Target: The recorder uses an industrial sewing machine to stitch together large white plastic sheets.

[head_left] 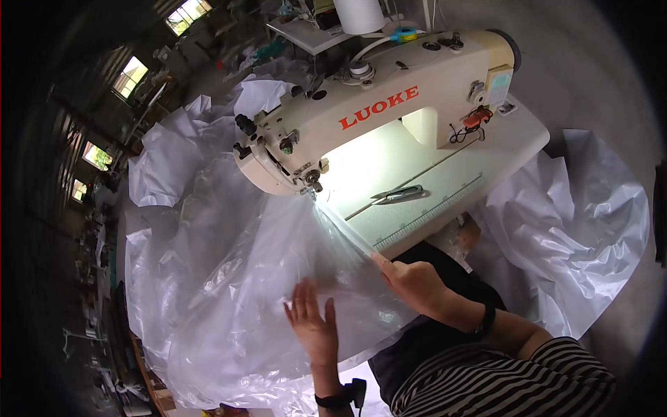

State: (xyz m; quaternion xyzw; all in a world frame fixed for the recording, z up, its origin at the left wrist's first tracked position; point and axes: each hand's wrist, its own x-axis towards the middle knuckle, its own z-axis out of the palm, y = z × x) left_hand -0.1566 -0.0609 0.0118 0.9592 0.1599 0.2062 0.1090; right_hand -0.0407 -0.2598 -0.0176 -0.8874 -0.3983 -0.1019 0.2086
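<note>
A large sheet of translucent white plastic point(229, 326) spreads over the left of the work surface, its edge running up under the needle area of a white sewing machine point(375, 90). My right hand point(417, 285) pinches the folded edge of the sheet just in front of the machine bed. Lower and to the left, my left hand point(314, 323) lies on the sheet with its fingers stretched out and slightly blurred. Dark bands circle both wrists. On the lit machine bed rests a pair of thread snips point(399, 194), apart from both hands.
A printed ruler strip point(431, 212) runs along the bed's near edge. More white sheeting point(570, 229) hangs at the right. Behind the machine stand a white thread cone point(359, 15) and another table point(309, 36). Cluttered shelving and windows line the far left.
</note>
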